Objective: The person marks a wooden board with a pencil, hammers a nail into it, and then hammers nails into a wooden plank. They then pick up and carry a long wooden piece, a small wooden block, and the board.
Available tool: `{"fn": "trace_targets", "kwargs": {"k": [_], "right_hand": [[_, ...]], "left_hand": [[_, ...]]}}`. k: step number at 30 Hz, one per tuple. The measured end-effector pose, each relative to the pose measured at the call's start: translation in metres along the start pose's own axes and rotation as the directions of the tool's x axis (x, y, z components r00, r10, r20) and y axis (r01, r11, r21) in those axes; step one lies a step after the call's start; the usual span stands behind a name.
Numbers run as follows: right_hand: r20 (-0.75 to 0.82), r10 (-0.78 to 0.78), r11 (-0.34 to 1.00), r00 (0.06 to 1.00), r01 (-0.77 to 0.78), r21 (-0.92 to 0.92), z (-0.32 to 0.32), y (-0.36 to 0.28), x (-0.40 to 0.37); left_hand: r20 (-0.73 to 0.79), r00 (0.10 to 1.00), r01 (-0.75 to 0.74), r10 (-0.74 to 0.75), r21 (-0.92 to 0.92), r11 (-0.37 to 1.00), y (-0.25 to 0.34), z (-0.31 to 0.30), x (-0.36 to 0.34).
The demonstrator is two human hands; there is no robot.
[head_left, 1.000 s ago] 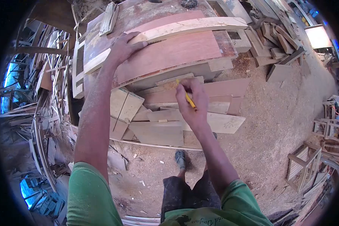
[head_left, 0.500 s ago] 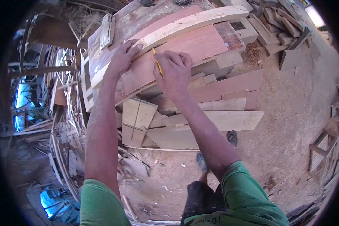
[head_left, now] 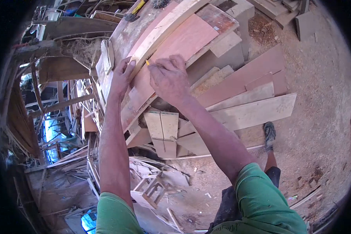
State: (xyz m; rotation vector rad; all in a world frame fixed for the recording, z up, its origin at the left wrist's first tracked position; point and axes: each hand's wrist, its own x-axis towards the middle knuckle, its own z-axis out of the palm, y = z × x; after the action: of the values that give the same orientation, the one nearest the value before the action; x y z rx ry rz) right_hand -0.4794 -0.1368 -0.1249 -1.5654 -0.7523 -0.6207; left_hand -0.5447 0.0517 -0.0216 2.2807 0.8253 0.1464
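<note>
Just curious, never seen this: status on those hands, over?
Left hand flat on pale curved strip. Right hand pinches yellow pencil, tip at strip's edge on reddish board. Nothing blocking.

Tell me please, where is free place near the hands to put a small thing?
The reddish board is bare beyond the right hand with its pencil, bordered by the pale curved strip. The sawdust floor right of the leaning planks is open too. Left of the left hand, scrap wood crowds everything.

You show one left hand (head_left: pixel 123 76), one right hand (head_left: pixel 168 80), one yellow pencil (head_left: pixel 147 62), one pale curved plank (head_left: pixel 165 27), one reddish board (head_left: pixel 187 39), one shoe (head_left: pixel 270 134)
</note>
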Motion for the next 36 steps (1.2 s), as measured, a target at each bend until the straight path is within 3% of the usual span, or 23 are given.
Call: {"fn": "trace_targets", "kwargs": {"k": [27, 36], "right_hand": [[-0.043, 0.030, 0.998, 0.999, -0.027, 0.059, 0.012, 0.003, -0.005], [0.026, 0.035, 0.999, 0.999, -0.036, 0.023, 0.011, 0.004, -0.006]], "left_hand": [[-0.036, 0.999, -0.018, 0.019, 0.025, 1.000, -0.008, -0.001, 0.003], [-0.034, 0.999, 0.003, -0.002, 0.052, 0.999, -0.006, -0.002, 0.002]]}}
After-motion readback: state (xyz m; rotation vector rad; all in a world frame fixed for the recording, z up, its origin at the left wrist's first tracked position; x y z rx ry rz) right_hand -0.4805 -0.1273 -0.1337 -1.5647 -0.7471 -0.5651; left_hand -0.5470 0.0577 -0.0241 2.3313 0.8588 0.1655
